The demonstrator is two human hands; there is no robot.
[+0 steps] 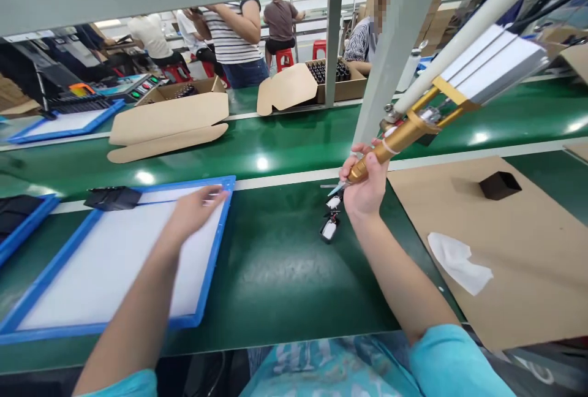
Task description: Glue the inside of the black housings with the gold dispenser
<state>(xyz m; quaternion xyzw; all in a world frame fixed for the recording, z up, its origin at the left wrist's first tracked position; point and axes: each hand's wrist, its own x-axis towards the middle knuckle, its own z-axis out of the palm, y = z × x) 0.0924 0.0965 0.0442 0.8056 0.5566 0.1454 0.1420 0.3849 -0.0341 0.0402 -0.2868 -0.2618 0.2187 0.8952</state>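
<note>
My right hand (366, 184) is wrapped round the gold barrel of a hanging tool (404, 136), its metal tip pointing left just above the green mat. Below that tip lie two small black-and-white parts (330, 220) joined by thin wires. My left hand (198, 207) reaches over the far right corner of a blue-framed white tray (215, 250), fingers stretched out flat and slightly blurred, holding nothing. A black part (113, 197) rests on the tray's far left edge.
A brown cardboard sheet (528, 250) at the right carries a small black box (500, 185) and a crumpled white wipe (459, 262). Open cartons (169, 118) sit on the green conveyor behind. Several people work beyond it. A grey post (390, 60) rises near the tool.
</note>
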